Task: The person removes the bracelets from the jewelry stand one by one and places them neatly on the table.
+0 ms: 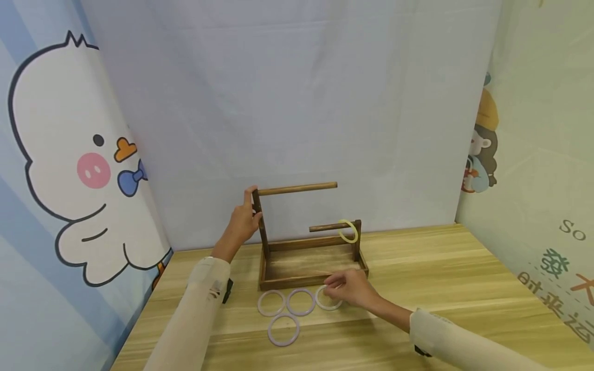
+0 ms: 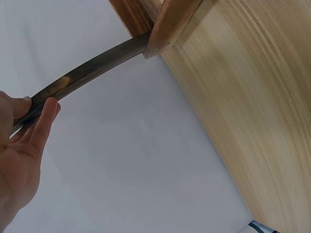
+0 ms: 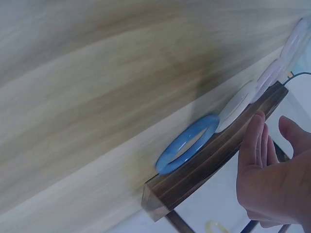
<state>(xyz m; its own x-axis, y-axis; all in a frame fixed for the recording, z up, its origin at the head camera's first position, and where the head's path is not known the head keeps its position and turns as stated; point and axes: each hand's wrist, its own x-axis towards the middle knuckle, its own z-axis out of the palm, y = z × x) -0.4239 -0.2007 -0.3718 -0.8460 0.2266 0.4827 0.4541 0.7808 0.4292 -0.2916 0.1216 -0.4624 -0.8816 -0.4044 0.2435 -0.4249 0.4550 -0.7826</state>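
A brown wooden bangle stand (image 1: 301,282) has two horizontal bars over a shallow tray. My left hand (image 1: 242,221) grips the top of its tall left post (image 2: 92,68), thumb and fingers on opposite sides. In front of the tray, my right hand (image 1: 355,288) hovers over a white bangle (image 1: 329,309), its fingers nearly straight. The right wrist view shows the thumb apart from the fingers and nothing held. A blue bangle (image 3: 167,159) lies against the tray's front edge, hidden in the head view. A yellow bangle (image 1: 356,234) hangs on the short lower bar.
Three pale purple bangles lie left of the white one: a left bangle (image 1: 272,315), a middle bangle (image 1: 301,314) and a nearer bangle (image 1: 283,344). All are flat on the wood-grain table (image 1: 417,288). A pale curtain (image 1: 297,103) hangs behind the stand.
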